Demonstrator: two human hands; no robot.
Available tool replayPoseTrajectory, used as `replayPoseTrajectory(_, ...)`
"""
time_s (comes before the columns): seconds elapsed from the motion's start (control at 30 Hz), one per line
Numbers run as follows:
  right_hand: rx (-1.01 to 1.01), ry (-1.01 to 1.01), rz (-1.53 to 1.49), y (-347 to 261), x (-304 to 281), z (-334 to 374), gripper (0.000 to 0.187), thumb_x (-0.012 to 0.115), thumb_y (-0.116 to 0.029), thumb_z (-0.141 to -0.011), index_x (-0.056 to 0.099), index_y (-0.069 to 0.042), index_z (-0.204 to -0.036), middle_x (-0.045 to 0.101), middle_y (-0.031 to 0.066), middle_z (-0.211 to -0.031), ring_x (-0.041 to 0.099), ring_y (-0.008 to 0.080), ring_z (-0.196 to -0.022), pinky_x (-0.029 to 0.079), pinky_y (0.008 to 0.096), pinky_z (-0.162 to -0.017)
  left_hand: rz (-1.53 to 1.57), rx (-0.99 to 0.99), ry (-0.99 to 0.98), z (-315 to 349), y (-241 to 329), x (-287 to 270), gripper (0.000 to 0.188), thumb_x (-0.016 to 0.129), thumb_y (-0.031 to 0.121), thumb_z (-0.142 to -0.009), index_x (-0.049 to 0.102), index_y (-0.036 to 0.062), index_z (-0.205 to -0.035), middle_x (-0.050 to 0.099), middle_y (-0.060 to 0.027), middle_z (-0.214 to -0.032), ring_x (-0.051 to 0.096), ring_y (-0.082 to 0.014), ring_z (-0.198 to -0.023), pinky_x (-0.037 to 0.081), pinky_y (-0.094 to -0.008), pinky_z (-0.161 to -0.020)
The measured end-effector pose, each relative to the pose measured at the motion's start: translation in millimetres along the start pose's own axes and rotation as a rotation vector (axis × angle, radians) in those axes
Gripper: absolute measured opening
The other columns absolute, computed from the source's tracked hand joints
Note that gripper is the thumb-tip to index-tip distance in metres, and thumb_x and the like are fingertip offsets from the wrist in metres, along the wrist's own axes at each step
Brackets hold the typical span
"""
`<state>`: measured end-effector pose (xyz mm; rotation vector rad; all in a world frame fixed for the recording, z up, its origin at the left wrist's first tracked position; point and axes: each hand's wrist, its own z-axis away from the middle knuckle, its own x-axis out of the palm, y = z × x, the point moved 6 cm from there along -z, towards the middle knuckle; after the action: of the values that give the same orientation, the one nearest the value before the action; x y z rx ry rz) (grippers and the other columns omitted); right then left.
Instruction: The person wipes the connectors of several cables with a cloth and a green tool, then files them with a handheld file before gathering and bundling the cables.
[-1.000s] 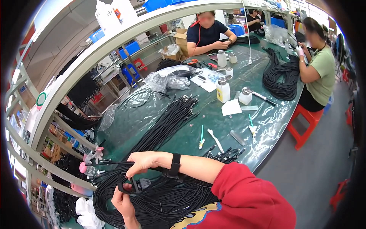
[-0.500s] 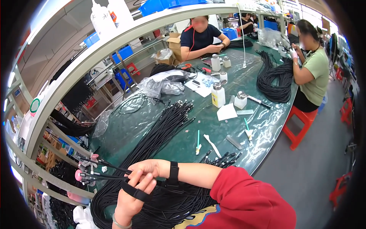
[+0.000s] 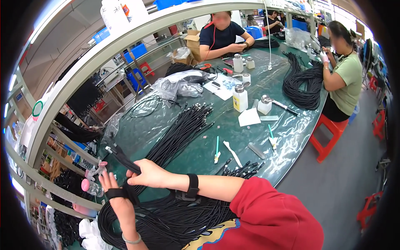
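Nearest you, a coil (image 3: 175,223) of cable lies on the tabletop (image 3: 196,154). Your left hand (image 3: 122,205) has its fingers released and extended, a strap (image 3: 115,193) across it; whether it touches the bundle (image 3: 121,159), I can't tell. Your right hand (image 3: 149,173) grasps that bundle, its ends poking past the fingers toward 10 o'clock. Beyond, at 1 o'clock, lie more cables (image 3: 179,129); farther, at 2 o'clock, a bottle (image 3: 240,100).

Handwriting (image 3: 116,8) on white bottle (image 3: 113,21), yellow label (image 3: 237,103) on dispenser bottle (image 3: 244,100)

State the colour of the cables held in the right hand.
The cables are black; they show best in the head view.
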<state>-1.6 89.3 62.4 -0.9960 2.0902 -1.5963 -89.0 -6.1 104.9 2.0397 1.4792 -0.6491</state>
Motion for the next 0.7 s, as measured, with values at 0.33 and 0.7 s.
replayPoseTrajectory(0.33, -0.326, 0.054, 0.338, -16.5, 18.2, 12.7, 0.032, 0.063, -0.019, -0.060, 0.055, 0.005, -0.080, 0.052, 0.0178, -0.084, 0.051, 0.0289, -0.079, 0.041, 0.0358, -0.073, 0.067, -0.265, -0.288, 34.0, -61.4, 56.5, 0.052, 0.043, 0.000, -0.079, 0.029, 0.0008, -0.129, 0.026, -0.0190, -0.134, 0.025, -0.0298, -0.125, 0.023, -0.0337, -0.100)
replayPoseTrajectory(0.7, -0.246, -0.302, 0.144, -1.2, 36.8, 11.0, 0.023, 0.059, -0.013, -0.069, 0.053, 0.005, -0.082, 0.056, 0.0145, -0.070, 0.055, 0.0207, -0.068, 0.043, 0.0308, -0.062, 0.823, -0.341, -0.097, 11.1, -22.1, 41.4, 0.073, 0.050, 0.002, -0.078, 0.007, 0.0133, -0.136, 0.019, -0.0156, -0.138, 0.030, -0.0331, -0.122, 0.028, -0.0404, -0.098)
